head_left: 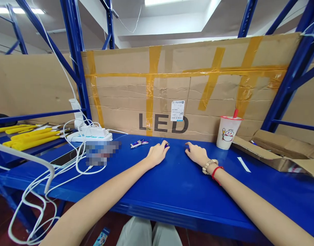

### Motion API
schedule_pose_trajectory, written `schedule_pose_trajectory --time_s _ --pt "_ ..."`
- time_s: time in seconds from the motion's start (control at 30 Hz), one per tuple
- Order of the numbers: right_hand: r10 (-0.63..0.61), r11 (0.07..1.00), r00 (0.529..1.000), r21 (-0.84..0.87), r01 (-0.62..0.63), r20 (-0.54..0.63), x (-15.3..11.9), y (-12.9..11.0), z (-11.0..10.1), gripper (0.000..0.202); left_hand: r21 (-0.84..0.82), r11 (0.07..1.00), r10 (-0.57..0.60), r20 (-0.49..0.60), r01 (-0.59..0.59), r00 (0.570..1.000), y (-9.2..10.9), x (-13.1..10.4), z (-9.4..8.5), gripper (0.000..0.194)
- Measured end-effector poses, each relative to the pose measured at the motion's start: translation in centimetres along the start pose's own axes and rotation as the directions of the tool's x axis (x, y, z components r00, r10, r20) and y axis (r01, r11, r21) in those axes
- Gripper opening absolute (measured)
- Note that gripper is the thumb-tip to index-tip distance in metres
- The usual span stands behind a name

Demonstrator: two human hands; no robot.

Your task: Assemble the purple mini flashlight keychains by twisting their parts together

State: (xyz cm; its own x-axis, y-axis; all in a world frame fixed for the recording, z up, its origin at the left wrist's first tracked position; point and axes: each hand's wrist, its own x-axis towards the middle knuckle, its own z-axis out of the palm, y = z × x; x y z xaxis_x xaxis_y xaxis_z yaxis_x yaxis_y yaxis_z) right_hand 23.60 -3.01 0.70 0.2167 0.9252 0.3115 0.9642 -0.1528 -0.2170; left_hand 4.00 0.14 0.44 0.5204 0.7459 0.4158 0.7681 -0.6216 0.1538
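My left hand rests low over the blue shelf top, its fingers closed around a small dark-blue object that shows only at the fingertips. To its right, my right hand has its fingers curled and thumb and forefinger close together. A tiny bluish bit seems to be between them, too small to name. A gap of bare shelf separates the two hands. Left of my left hand lies a little group of blue-and-silver slim pieces. Beaded and red bands circle my right wrist.
A paper cup with a red straw stands right of my right hand, near a white strip and an open cardboard box. White cables, a power strip and yellow-handled tools lie left. Cardboard closes the back.
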Motion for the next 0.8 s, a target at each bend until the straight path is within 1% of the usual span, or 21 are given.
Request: schedule_pose_trajectory --time_s 0.13,0.2,0.3,0.37,0.5,0.53,0.63,0.7,0.8 --pt "0.022 0.969 0.998 0.248 -0.006 -0.063 -0.3 -0.8 -0.2 0.030 -0.018 1.000 -0.001 -0.019 0.000 1.000 0.1 -0.1 -0.1 0.030" --pt "0.014 0.925 0.998 0.381 0.011 -0.062 -0.5 -1.6 0.0 0.035 -0.015 1.000 0.008 -0.021 -0.008 1.000 0.2 -0.2 -0.1 0.032" --pt "-0.040 0.833 0.999 0.551 0.053 -0.036 -0.8 -2.8 0.6 0.045 0.004 1.000 0.031 -0.023 -0.031 0.999 0.3 -0.3 -0.3 0.034" --pt "-0.083 0.757 0.997 0.650 0.068 -0.008 -1.1 -3.5 0.9 0.050 0.010 0.999 0.050 -0.020 -0.049 0.999 0.4 -0.3 -0.4 0.035" --pt "-0.126 0.520 0.991 0.853 0.038 0.033 -1.5 -4.1 0.9 0.049 0.016 0.997 0.069 -0.029 -0.069 0.997 0.4 -0.4 -0.5 0.035" --pt "-0.120 0.475 0.992 0.880 0.018 0.045 -1.5 -4.1 0.8 0.047 0.020 0.997 0.074 -0.032 -0.074 0.997 0.4 -0.4 -0.5 0.035" --pt "-0.089 0.420 0.992 0.907 -0.045 0.090 -1.6 -4.1 0.7 0.043 0.034 0.995 0.100 -0.041 -0.099 0.994 0.5 -0.4 -0.5 0.035" --pt "-0.083 0.405 0.992 0.913 -0.054 0.096 -1.6 -4.0 0.6 0.041 0.042 0.992 0.118 -0.048 -0.116 0.992 0.5 -0.5 -0.5 0.034" --pt "-0.084 0.404 0.994 0.914 -0.026 0.066 -1.6 -4.0 0.7 0.040 0.050 0.991 0.123 -0.046 -0.121 0.991 0.4 -0.5 -0.4 0.035"
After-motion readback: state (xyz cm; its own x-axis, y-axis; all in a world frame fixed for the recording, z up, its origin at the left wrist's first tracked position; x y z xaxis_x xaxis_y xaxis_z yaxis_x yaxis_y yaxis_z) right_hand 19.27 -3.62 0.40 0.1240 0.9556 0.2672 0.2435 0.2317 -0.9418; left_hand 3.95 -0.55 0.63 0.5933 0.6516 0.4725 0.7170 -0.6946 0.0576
